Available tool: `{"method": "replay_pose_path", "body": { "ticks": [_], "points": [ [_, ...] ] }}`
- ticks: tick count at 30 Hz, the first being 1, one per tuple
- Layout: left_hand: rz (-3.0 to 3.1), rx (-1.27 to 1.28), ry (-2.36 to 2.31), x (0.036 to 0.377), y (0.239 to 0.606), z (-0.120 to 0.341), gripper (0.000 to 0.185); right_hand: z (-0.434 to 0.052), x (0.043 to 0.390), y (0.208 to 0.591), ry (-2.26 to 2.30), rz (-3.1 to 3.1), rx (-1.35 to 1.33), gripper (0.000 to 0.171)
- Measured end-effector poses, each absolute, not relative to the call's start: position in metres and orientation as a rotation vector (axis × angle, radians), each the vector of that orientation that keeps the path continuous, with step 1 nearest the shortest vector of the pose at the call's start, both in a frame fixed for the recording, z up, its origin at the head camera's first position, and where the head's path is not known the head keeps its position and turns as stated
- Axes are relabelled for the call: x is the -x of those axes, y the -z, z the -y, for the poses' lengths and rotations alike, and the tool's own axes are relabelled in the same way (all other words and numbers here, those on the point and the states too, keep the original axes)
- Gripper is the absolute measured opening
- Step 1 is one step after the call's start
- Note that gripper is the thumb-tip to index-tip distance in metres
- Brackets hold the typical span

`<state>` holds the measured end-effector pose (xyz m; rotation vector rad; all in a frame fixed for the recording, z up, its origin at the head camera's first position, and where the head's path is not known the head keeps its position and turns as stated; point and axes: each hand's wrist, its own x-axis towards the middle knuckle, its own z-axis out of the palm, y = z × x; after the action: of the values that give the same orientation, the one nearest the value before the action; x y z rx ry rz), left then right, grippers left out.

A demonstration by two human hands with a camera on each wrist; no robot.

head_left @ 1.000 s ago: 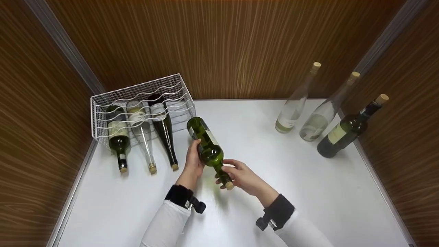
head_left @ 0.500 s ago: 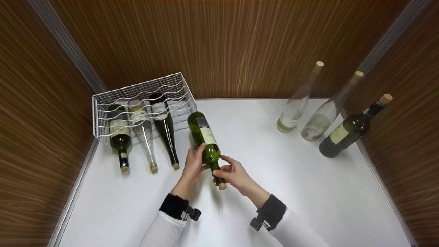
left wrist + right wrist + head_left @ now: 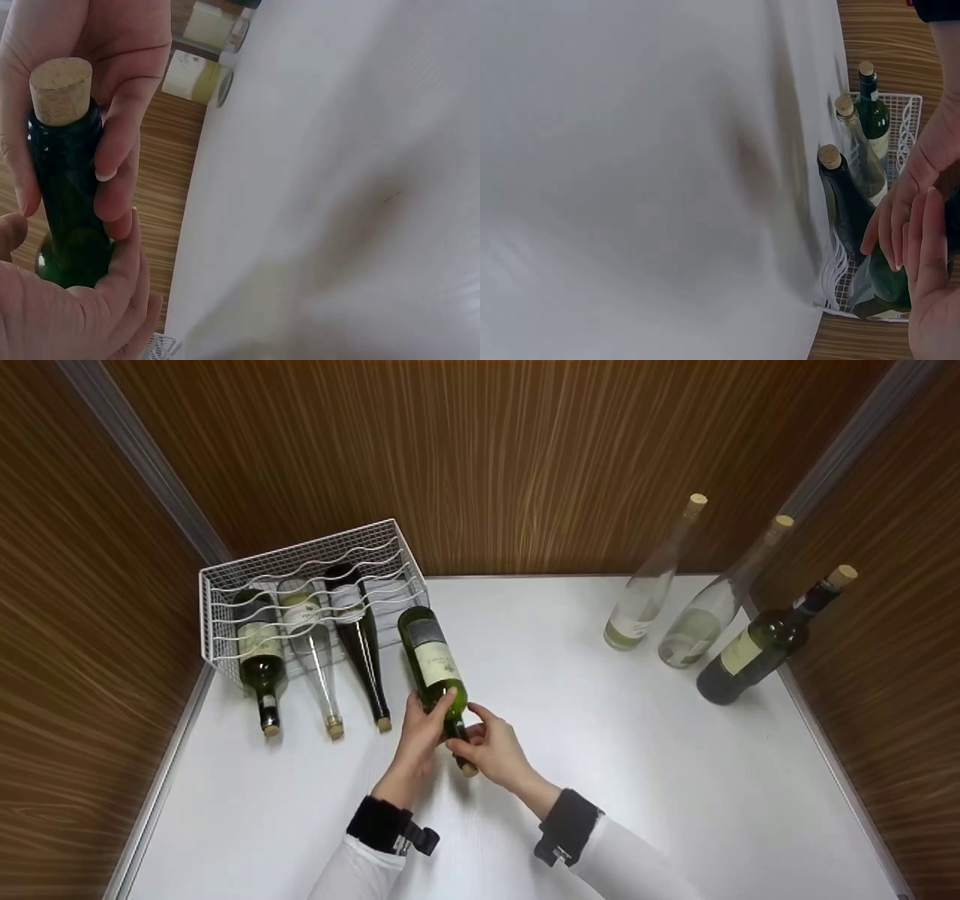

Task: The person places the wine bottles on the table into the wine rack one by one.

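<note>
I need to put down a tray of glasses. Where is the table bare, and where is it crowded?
Bare: the white table between the hands and the three upright bottles, plus the near-right stretch. Crowded: the far-left corner, with the wire rack, its three bottles and the held green bottle.

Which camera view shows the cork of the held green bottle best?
The left wrist view: the cork fills the near corner, sharp, above the green bottle neck, gripped by the right hand and left hand. In the head view it is a small spot below the fingers. The right wrist view does not show it.
</note>
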<state>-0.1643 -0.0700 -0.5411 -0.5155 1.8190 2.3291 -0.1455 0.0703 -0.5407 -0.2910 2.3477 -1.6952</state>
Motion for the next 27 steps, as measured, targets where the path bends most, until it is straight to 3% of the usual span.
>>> {"method": "replay_pose_path", "body": {
  "ticks": [11, 21, 27],
  "points": [
    [-1.871, 0.640, -2.446, 0.174, 0.554, 0.075, 0.063, -0.056, 0.148, 0.540, 1.511, -2.542, 0.600, 0.054],
    [-1.749, 0.681, -2.529, 0.180, 0.562, 0.079, 0.060, -0.058, 0.149, 0.543, 1.776, -1.985, 0.359, 0.066],
    [-1.738, 0.674, -2.545, 0.187, 0.561, 0.086, 0.061, -0.056, 0.149, 0.543, 1.902, -1.738, 0.224, 0.060]
  ]
}}
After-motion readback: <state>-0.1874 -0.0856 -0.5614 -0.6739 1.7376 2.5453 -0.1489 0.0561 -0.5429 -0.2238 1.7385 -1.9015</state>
